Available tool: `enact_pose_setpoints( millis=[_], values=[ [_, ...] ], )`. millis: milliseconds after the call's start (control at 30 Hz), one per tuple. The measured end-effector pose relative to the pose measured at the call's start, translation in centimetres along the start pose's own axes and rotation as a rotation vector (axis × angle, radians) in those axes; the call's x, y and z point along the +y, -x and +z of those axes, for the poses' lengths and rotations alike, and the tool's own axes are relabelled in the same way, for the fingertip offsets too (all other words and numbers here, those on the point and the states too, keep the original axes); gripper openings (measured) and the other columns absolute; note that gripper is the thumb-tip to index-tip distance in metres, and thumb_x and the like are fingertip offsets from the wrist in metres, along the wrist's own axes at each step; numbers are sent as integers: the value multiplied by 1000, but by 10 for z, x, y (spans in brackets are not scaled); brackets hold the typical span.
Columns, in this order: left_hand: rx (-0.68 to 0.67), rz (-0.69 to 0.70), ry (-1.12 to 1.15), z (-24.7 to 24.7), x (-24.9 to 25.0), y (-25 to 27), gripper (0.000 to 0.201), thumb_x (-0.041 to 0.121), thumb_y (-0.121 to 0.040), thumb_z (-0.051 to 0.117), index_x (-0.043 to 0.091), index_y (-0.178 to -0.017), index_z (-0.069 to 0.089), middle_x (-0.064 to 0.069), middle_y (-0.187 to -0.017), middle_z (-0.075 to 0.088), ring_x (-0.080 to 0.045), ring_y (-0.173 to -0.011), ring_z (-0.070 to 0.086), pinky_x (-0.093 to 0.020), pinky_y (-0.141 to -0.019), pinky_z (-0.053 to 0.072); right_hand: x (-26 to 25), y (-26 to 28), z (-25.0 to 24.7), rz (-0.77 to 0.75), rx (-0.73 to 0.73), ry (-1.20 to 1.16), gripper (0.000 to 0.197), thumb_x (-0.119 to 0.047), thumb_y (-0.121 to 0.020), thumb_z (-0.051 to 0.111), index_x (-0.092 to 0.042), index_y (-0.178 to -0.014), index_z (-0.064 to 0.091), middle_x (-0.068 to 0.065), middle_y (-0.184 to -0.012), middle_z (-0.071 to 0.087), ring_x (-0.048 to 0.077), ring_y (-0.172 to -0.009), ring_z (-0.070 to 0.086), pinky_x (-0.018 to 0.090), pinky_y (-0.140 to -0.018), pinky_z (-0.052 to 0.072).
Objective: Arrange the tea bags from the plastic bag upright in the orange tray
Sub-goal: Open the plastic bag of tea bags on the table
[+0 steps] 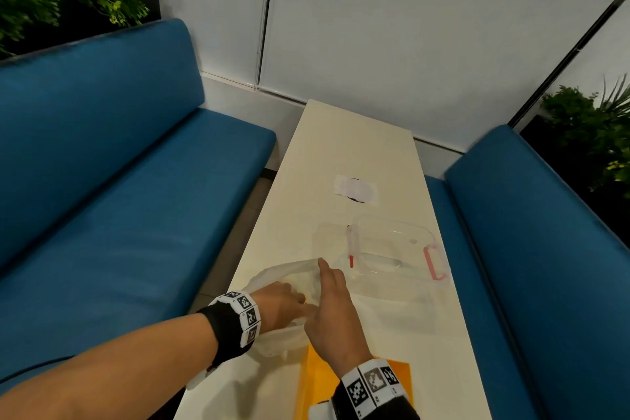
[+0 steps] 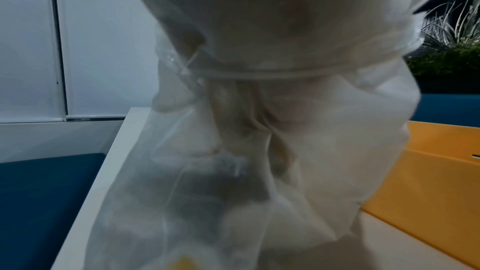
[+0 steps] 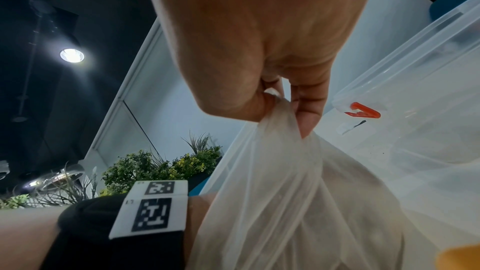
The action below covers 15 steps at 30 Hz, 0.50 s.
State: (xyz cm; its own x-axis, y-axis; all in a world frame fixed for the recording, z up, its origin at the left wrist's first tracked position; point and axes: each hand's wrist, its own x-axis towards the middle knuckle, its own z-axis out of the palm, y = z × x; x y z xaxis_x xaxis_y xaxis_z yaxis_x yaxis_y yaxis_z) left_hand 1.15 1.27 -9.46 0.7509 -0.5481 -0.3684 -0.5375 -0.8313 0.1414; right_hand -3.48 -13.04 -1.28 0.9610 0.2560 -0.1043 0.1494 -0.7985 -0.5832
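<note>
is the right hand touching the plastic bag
Touching. The right wrist view shows the right hand pinching a bunched fold of the plastic bag between thumb and fingers.

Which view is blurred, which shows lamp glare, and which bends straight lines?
Left wrist: the plastic bag fills the frame, soft and blurred. Right wrist: a ceiling lamp flares against a dark ceiling; the fingers pinching the bag look sharp. Head: wide-angle distortion tilts the wall panels outward.
</note>
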Motion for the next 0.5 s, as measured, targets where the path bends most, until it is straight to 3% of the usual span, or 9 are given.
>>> enact_pose_setpoints(
  millis=[133, 233, 367, 500],
  values=[
    [-96, -31, -125, -1, 6, 3, 42, 23, -107, 41, 7, -145, 46, -20, -147, 45, -40, -132, 44, -49, -107, 38, -2, 0, 1, 10, -17, -3, 85, 5, -89, 53, -27, -157, 13, -8, -149, 28, 17, -133, 42, 30, -104, 48],
    [-138, -8, -99, -4, 7, 5, 40, 25, -106, 48, 18, -145, 50, -12, -148, 43, -38, -133, 42, -47, -104, 40, -3, 1, -1, 14, -20, -5, 84, 5, -89, 51, -26, -157, 14, -7, -149, 29, 17, -133, 42, 30, -104, 48],
    [-2, 0, -46, -21, 9, 15, 37, 14, -105, 46, 22, -139, 55, -10, -139, 46, -34, -122, 46, -43, -92, 46, -2, -1, -10, 36, -2, -18, 81, 6, -89, 51, -24, -157, 16, -4, -150, 31, 18, -135, 43, 29, -106, 46],
    [169, 22, -10, -37, 9, 32, 29, 22, -104, 50, 25, -132, 57, -3, -125, 48, -27, -113, 51, -39, -88, 50, -3, -3, -21, 49, -7, -33, 81, 9, -88, 49, -20, -156, 19, -2, -152, 31, 18, -140, 38, 21, -105, 40]
  ],
)
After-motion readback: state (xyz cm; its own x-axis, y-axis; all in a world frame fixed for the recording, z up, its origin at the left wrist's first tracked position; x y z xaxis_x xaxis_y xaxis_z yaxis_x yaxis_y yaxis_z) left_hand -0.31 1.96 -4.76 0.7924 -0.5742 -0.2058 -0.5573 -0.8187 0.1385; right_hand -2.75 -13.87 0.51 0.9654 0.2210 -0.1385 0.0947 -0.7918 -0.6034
